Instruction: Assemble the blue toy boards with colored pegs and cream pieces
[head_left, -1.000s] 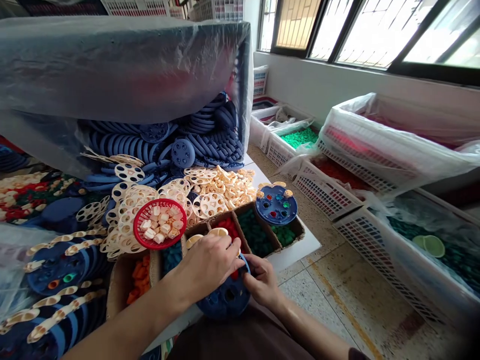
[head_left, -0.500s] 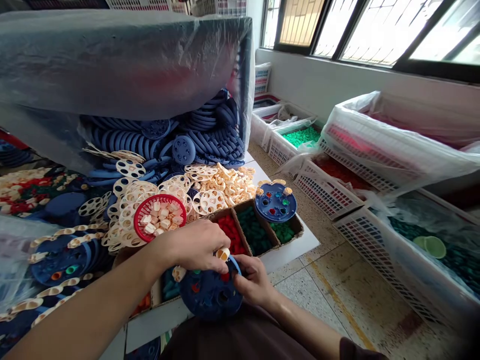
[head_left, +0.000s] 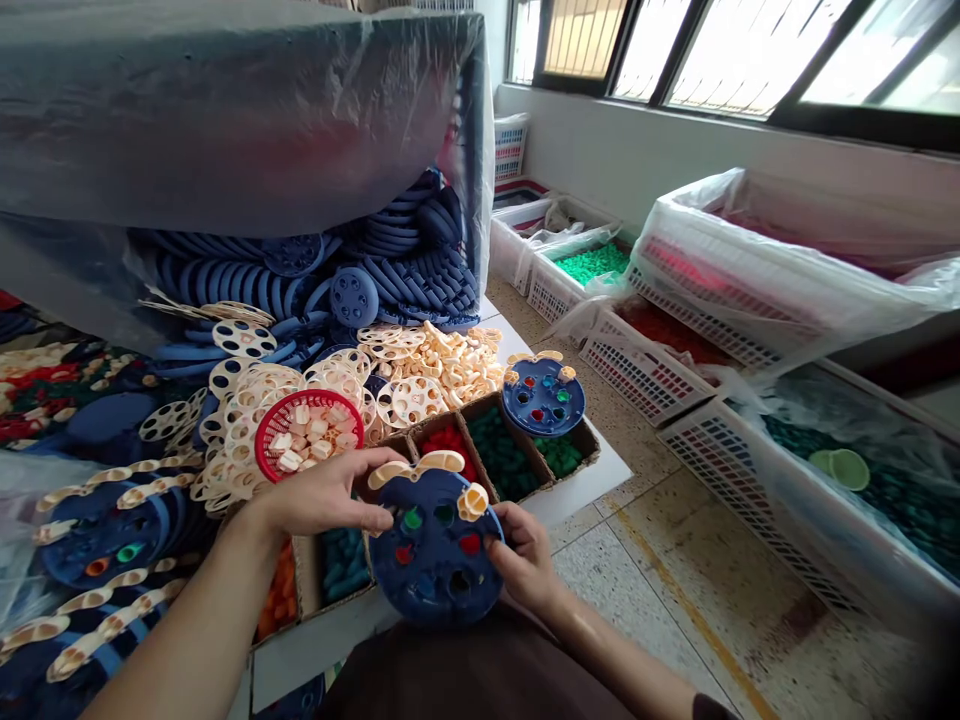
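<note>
Disc: round dark-blue plastic disc [head_left: 437, 550] with coloured pegs and cream clips, held up over the lap, just in front of the cardboard tray [head_left: 420, 437].
Left hand [head_left: 324, 492]: fingers pinching the disc's upper-left rim.
Right hand [head_left: 525, 555]: fingers clamped on its right edge.
Nearby: red mesh basket [head_left: 308, 434] of cream bits, pretty close behind.

White board [head_left: 592, 478] carries a compartmented cardboard box [head_left: 525, 400].

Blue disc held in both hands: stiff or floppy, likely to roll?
Blue disc looks like rigid moulded plastic, held flat by its edges between left hand and right hand. Probably light. Round, so it may roll on edge.
</note>
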